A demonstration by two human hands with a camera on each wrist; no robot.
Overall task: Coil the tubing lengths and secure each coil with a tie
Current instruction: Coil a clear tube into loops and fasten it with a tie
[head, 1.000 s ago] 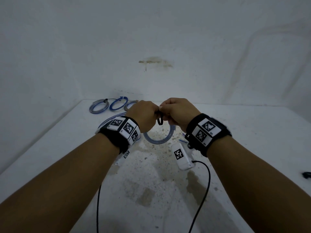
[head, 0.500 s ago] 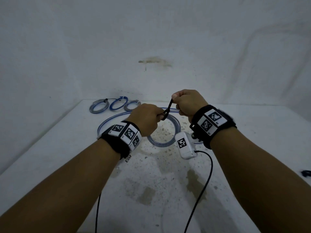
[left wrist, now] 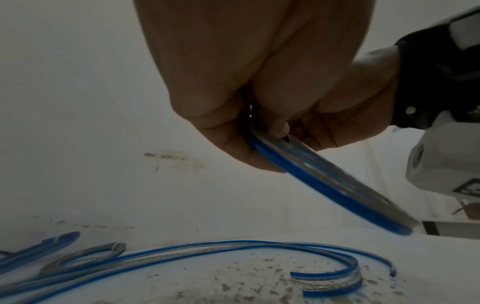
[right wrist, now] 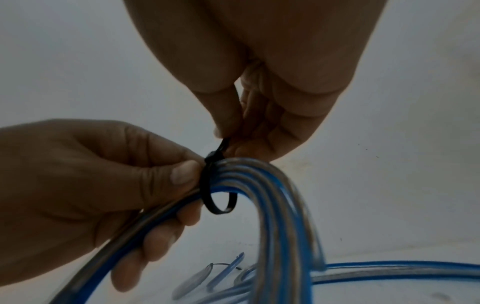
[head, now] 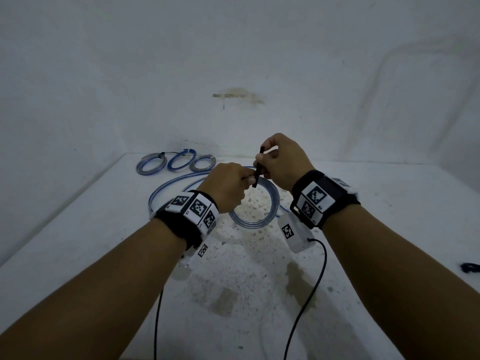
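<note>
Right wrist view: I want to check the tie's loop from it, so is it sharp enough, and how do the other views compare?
Right wrist view: dim, but the black tie loop reads clearly around the coil; the coil's far strands smear. Left wrist view: dark, the left hand fills it and the coil edge is blurred. Head view: dim, wide-angle bending, tie small.

Three tied coils (head: 176, 160) in a row at the far left of the tabletop (head: 389, 203), near the wall (head: 233, 61), loose tubing (head: 166, 190) curving in front of them, held coil (head: 255, 203) above the tabletop centre, tie (head: 257, 172) looped round its top, small object (head: 470, 267) at the right edge.
</note>
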